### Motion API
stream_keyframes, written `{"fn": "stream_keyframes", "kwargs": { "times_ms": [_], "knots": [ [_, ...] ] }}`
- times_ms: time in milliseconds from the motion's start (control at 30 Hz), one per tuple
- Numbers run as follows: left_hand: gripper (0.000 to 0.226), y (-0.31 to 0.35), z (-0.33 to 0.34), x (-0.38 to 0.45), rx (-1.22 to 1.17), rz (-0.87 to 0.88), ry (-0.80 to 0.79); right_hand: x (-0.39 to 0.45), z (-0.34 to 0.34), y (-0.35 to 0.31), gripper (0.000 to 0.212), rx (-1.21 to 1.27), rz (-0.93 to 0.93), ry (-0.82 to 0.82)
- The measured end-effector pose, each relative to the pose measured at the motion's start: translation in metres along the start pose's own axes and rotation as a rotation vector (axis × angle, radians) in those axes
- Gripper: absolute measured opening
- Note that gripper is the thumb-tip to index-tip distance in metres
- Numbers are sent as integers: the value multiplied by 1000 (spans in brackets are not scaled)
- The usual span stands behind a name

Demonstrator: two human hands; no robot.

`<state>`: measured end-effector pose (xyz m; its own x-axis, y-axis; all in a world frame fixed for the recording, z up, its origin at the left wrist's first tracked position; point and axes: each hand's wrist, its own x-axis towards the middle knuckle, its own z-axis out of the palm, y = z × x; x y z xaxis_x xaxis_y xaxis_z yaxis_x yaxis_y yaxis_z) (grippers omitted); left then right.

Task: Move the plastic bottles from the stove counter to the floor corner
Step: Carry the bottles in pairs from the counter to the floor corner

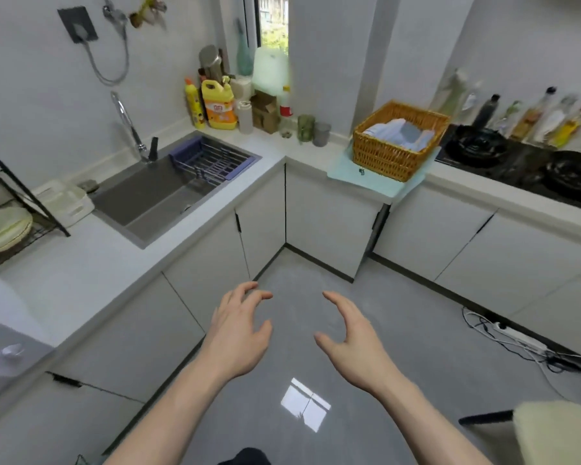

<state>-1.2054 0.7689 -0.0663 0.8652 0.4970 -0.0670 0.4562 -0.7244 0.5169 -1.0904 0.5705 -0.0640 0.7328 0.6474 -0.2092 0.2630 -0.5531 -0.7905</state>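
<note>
Several plastic bottles (530, 115) stand in a row along the wall behind the black stove (517, 162) at the far right; motion blurs them. The grey floor corner (292, 260) lies where the two cabinet runs meet. My left hand (239, 330) and my right hand (353, 333) hover side by side over the floor, palms facing each other, fingers loosely spread, holding nothing. Both are far from the bottles.
A wicker basket (396, 142) with cloth sits on the counter left of the stove. Two dark pans (477, 146) rest on the burners. A sink (168, 189) with yellow detergent bottles (218, 105) is at left. A power strip and cables (520, 340) lie on the floor at right.
</note>
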Motion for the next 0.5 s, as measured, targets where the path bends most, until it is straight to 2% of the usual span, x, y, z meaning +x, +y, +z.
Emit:
{"fn": "stream_keyframes", "kwargs": {
  "times_ms": [233,500],
  "knots": [
    [45,82,13,92,35,182,-38,45,-93,30,68,41,11,160],
    [45,162,38,232,-20,373,-82,122,-183,67,67,-12,105,329]
  ]
}}
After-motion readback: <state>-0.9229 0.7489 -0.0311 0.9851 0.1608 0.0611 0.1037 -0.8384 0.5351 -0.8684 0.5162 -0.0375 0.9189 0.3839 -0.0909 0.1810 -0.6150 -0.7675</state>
